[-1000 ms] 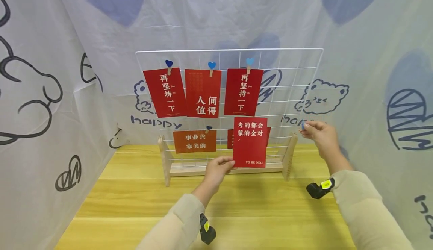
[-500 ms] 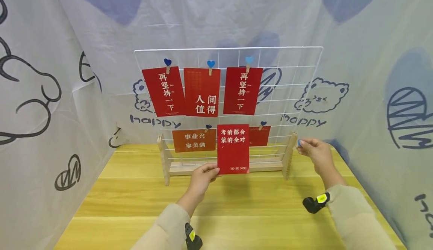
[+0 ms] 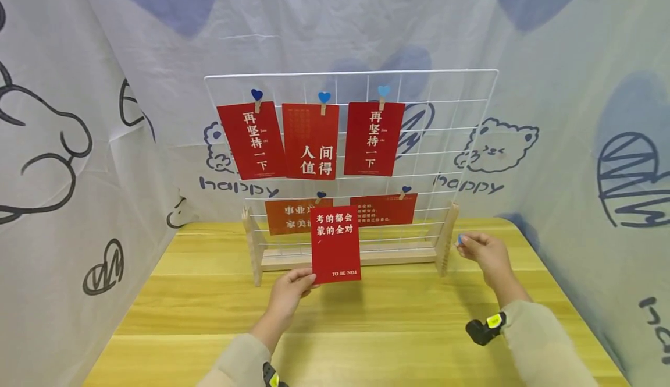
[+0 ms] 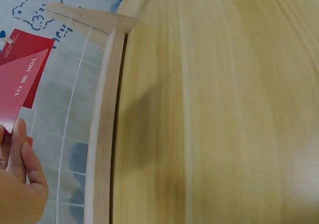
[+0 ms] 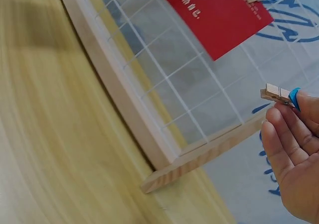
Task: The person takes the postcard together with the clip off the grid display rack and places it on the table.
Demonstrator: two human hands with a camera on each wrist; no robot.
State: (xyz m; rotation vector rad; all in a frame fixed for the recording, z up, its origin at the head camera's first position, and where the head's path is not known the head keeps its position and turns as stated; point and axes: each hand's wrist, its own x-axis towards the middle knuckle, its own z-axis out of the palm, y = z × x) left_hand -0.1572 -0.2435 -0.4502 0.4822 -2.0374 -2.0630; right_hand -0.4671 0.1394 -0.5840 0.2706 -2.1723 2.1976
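My left hand (image 3: pixel 289 295) pinches a red card (image 3: pixel 336 247) with white lettering by its lower left corner. The card stands upright in front of the white wire grid (image 3: pixel 429 166), overlapping the orange card (image 3: pixel 288 217) in the head view. My right hand (image 3: pixel 487 256), right of the rack's wooden foot, holds a small wooden clothespin (image 5: pixel 277 93) with a blue heart by its heart end. The clothespin's tip points away from the fingers and has nothing in it.
Three red cards hang along the grid's top, among them a tilted one (image 3: pixel 252 141), each under a heart clothespin. Another red card (image 3: pixel 384 208) hangs lower right. A wooden base (image 3: pixel 398 255) carries the grid on the yellow wood-grain table (image 3: pixel 398 329). Patterned cloth (image 3: pixel 565 142) surrounds it.
My left hand has carried the red card left and down, uncovering the lower right card and partly covering the orange one. My right hand has lowered with the clothespin beside the rack.
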